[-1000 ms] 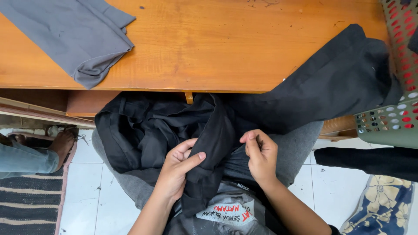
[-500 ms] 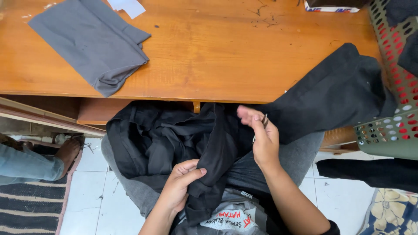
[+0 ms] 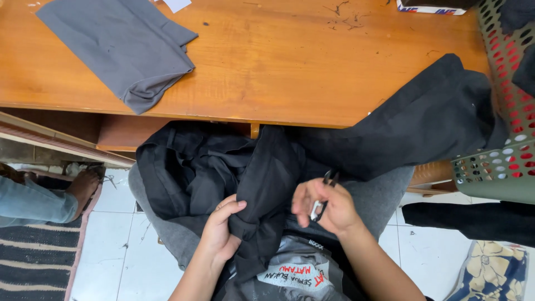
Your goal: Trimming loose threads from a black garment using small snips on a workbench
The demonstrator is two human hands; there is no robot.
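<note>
We see the left hand (image 3: 223,231) clenched on a bunched fold of the black garment (image 3: 245,178), which lies heaped in the lap, just below the front edge of the wooden table (image 3: 290,72). The gripped fold runs as a narrow band from the table edge down toward the body, so its long axis points away from us and slightly to the left. The right hand (image 3: 326,206) is closed around a small pair of thread snips (image 3: 323,195), whose dark blades project upward past the fingers. The snips sit just to the right of the gripped band, near it but not touching it; the left hand is the one on the cloth, and the right hand holds only the tool.

A second part of the black cloth (image 3: 423,122) drapes up over the table's right end and rests against a perforated plastic basket (image 3: 501,134) in green and red. A folded grey cloth (image 3: 122,47) lies on the table's far left, well apart from both hands. Loose thread scraps (image 3: 345,17) dot the tabletop near its far edge. Below, the floor is white tile (image 3: 117,251), with a striped mat (image 3: 33,262) at left and another person's bare foot (image 3: 83,187) beside it.
</note>
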